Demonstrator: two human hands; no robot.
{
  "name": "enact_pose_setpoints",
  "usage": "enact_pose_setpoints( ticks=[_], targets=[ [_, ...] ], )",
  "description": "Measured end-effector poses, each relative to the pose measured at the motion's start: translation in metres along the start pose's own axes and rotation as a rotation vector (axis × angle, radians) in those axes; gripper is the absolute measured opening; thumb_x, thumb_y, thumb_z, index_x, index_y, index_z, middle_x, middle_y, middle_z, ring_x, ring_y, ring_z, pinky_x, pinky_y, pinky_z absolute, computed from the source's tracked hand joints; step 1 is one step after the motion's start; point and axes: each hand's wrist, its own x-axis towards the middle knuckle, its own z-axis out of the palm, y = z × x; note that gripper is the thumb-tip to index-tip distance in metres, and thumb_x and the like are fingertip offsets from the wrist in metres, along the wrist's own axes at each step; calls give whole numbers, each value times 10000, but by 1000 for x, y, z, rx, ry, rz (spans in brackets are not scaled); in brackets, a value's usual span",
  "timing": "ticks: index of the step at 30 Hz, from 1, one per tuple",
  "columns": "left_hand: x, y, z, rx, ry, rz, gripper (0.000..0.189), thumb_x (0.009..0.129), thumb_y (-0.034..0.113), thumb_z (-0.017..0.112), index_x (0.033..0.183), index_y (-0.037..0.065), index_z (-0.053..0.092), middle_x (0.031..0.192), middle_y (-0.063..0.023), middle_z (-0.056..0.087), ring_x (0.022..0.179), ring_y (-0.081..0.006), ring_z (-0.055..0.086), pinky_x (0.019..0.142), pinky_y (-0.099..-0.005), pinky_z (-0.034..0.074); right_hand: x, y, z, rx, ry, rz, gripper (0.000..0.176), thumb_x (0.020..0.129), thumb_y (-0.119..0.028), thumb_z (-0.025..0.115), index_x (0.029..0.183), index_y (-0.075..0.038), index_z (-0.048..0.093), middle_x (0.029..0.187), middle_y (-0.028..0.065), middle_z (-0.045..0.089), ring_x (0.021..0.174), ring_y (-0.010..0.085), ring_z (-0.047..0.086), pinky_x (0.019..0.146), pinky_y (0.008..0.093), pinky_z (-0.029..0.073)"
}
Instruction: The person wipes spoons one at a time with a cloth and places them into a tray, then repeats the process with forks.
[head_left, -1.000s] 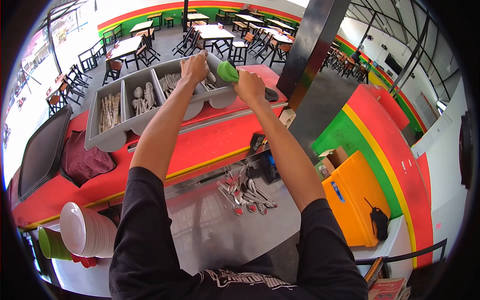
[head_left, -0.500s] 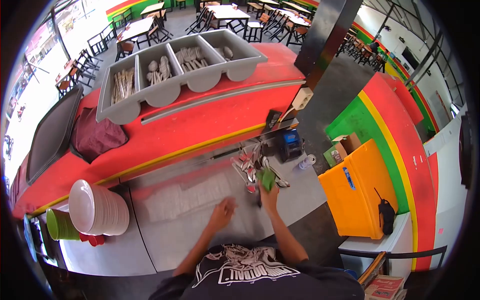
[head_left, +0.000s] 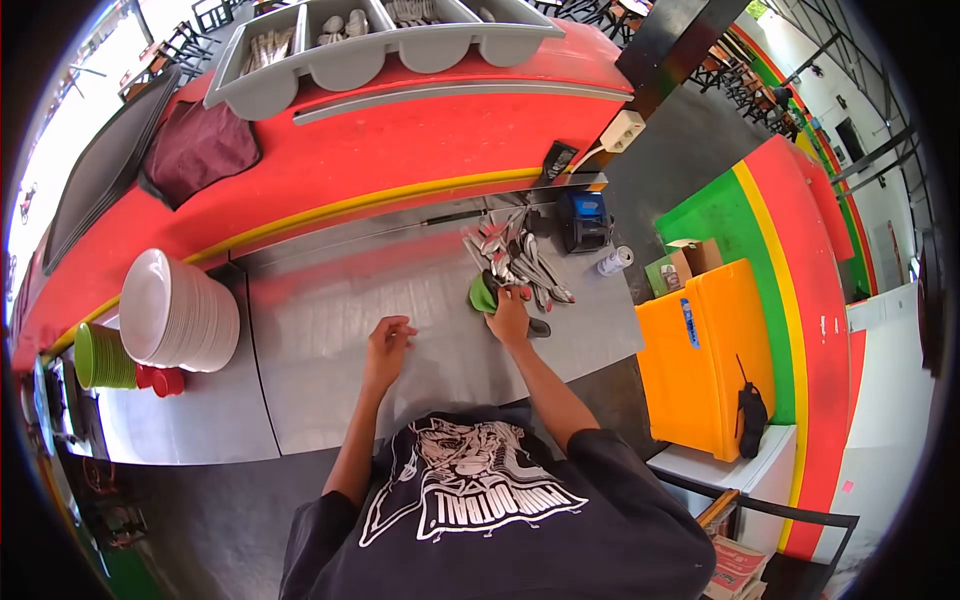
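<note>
My right hand (head_left: 508,318) is closed around a folded green cloth (head_left: 483,294) at the near edge of a heap of metal cutlery (head_left: 522,255). Its fingertips overlap the nearest pieces of the heap. Beside the wrist, a dark rounded object (head_left: 540,328) lies partly covered. My left hand (head_left: 388,348) hovers over the steel counter (head_left: 320,290) to the left, fingers loosely bent and apart, holding nothing.
A blue and black device (head_left: 584,222) and a can (head_left: 615,261) stand right of the cutlery. Stacked white plates (head_left: 150,310), green dishes (head_left: 100,357) and red cups (head_left: 167,381) are at left. A grey cutlery tray (head_left: 400,50) sits on the red ledge. An orange bin (head_left: 710,360) stands at right.
The view has tilted downward. My right hand has moved with the green cloth to the cutlery heap's near-left edge. My left hand has shifted a little leftward in the view.
</note>
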Motion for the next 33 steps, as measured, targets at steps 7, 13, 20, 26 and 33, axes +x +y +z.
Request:
enact_pose_setpoints(
  ticks=[7, 13, 20, 26, 33],
  targets=[
    [-44, -4, 16, -21, -52, -178, 208, 984, 113, 535, 1125, -35, 572, 938, -110, 676, 793, -154, 646, 688, -281, 539, -14, 8, 11, 41, 80, -10, 365, 741, -93, 706, 1085, -60, 589, 1059, 156, 553, 985, 372, 607, 759, 471, 518],
    [-67, -19, 13, 81, -34, -149, 226, 962, 124, 571, 1144, -11, 579, 975, -123, 675, 842, -189, 655, 682, -311, 537, -39, -1, -5, 557, 256, 64, 220, 784, -15, 630, 1000, 26, 623, 856, 191, 658, 820, 356, 641, 732, 410, 483],
    [-49, 63, 27, 867, 141, 446, 403, 869, 194, 674, 1246, 96, 569, 1242, -76, 601, 1195, -299, 513, 970, -446, 405, -79, -61, -91, 1202, -117, 265, 182, 886, -141, 656, 966, 22, 671, 802, 56, 678, 683, 110, 613, 633, 252, 468],
    [-37, 40, 21, 833, -246, 328, 243, 916, 182, 606, 1131, 68, 597, 1009, -133, 657, 921, -305, 627, 806, -423, 477, -80, -81, -116, 1482, -267, 416, 233, 879, -211, 655, 966, 5, 663, 793, 68, 673, 641, 145, 622, 594, 276, 489],
    [-62, 47, 41, 284, -200, 34, 257, 1038, 239, 451, 984, 17, 569, 656, -113, 549, 568, -223, 558, 554, -328, 437, -61, -95, -116, 1805, -189, 752, 370, 932, -445, 613, 995, -82, 587, 806, 29, 604, 682, 139, 580, 615, 284, 468]
  ],
)
